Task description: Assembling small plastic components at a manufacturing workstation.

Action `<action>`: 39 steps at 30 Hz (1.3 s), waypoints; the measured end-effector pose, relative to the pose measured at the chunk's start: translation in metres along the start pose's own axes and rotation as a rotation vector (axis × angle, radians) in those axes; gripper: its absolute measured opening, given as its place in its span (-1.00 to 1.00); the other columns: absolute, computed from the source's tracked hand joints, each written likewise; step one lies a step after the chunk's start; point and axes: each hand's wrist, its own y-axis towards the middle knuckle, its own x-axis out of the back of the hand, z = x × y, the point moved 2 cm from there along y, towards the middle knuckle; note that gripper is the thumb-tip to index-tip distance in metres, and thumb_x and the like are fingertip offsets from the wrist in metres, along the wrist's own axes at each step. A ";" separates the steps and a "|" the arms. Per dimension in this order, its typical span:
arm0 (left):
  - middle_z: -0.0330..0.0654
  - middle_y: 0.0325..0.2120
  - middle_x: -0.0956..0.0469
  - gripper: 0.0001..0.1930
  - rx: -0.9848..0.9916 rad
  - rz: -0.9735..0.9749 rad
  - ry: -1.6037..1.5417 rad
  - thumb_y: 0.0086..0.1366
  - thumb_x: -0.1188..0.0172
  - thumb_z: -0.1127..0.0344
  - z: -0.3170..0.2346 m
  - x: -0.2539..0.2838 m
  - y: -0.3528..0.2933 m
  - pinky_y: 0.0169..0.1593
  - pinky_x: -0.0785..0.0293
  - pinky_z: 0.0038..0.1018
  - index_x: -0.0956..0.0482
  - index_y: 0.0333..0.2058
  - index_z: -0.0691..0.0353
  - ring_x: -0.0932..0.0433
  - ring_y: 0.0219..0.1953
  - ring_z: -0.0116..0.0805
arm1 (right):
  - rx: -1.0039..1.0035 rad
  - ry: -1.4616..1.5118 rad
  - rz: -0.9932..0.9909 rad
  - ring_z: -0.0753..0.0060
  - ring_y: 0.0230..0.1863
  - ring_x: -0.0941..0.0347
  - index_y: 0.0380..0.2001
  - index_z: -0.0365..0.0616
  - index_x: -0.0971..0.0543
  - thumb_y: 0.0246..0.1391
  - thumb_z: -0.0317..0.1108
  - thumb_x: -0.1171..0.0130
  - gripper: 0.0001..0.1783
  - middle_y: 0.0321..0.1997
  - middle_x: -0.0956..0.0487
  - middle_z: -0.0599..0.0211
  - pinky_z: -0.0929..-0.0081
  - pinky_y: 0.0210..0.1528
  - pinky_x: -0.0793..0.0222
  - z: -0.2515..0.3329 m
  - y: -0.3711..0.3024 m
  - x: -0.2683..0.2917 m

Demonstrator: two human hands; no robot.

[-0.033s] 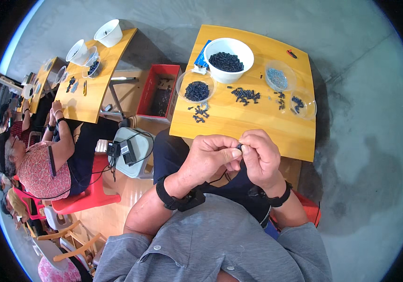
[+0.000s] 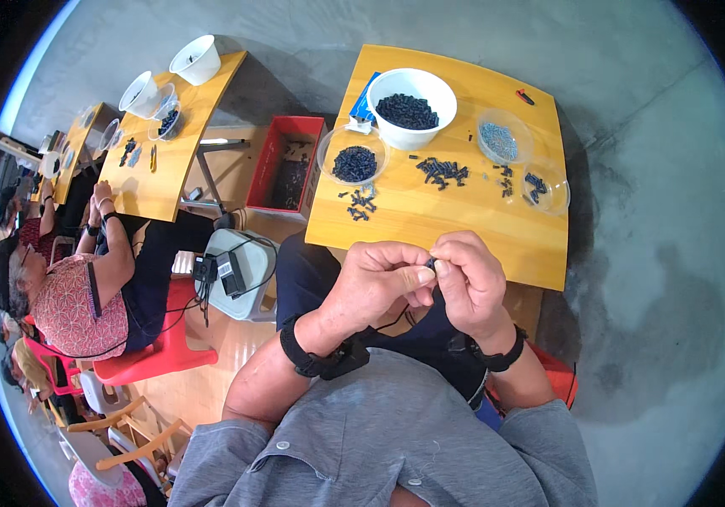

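Component [image 2: 431, 264], small and dark, clamped between fingertips [image 2: 424, 275] of left hand [image 2: 383, 279] and right hand [image 2: 469, 283], apparently for steadiness from both sides.

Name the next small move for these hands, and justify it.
Probably a gentle press of the right hand toward a steady left hand: both pinch at one small dark piece, their fingertips close together around it, and neither reaches for the loose dark pieces on the table. Fingers hide most of the piece, so this is tentative.
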 end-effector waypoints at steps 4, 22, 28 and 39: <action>-0.27 -0.55 -0.60 -0.90 0.005 0.019 0.065 0.25 -0.16 0.40 -0.004 0.003 0.001 -0.45 -0.44 -0.70 -0.59 -0.31 0.29 -0.55 -0.50 -0.59 | -0.048 0.042 0.026 0.30 -0.39 -0.45 -0.36 -0.30 -0.50 0.06 -0.57 -0.06 -0.93 -0.37 -0.50 0.16 0.50 -0.34 -0.37 -0.002 0.002 0.002; -0.26 -0.55 -0.59 -0.88 0.040 -0.019 0.128 0.27 -0.14 0.38 0.001 0.007 0.000 -0.45 -0.48 -0.68 -0.59 -0.30 0.29 -0.54 -0.52 -0.60 | -0.277 0.162 0.111 0.41 -0.42 -0.44 -0.41 -0.30 -0.54 0.02 -0.58 -0.09 -0.94 -0.42 -0.50 0.22 0.54 -0.36 -0.35 -0.003 0.004 0.005; -0.26 -0.54 -0.59 -0.88 0.054 -0.027 0.133 0.27 -0.15 0.37 0.001 0.008 0.000 -0.45 -0.49 -0.67 -0.59 -0.30 0.29 -0.54 -0.51 -0.60 | -0.227 0.085 0.102 0.38 -0.42 -0.45 -0.42 -0.31 -0.54 0.00 -0.60 -0.11 -0.95 -0.45 -0.50 0.22 0.52 -0.37 -0.35 -0.004 0.005 0.004; -0.25 -0.54 -0.58 -0.86 0.077 -0.047 0.154 0.26 -0.17 0.34 0.000 0.008 0.000 -0.45 -0.51 -0.65 -0.60 -0.32 0.29 -0.53 -0.52 -0.59 | -0.182 0.027 0.156 0.35 -0.44 -0.44 -0.44 -0.30 -0.53 -0.03 -0.62 -0.11 -0.95 -0.46 -0.49 0.22 0.50 -0.39 -0.34 0.003 0.010 0.003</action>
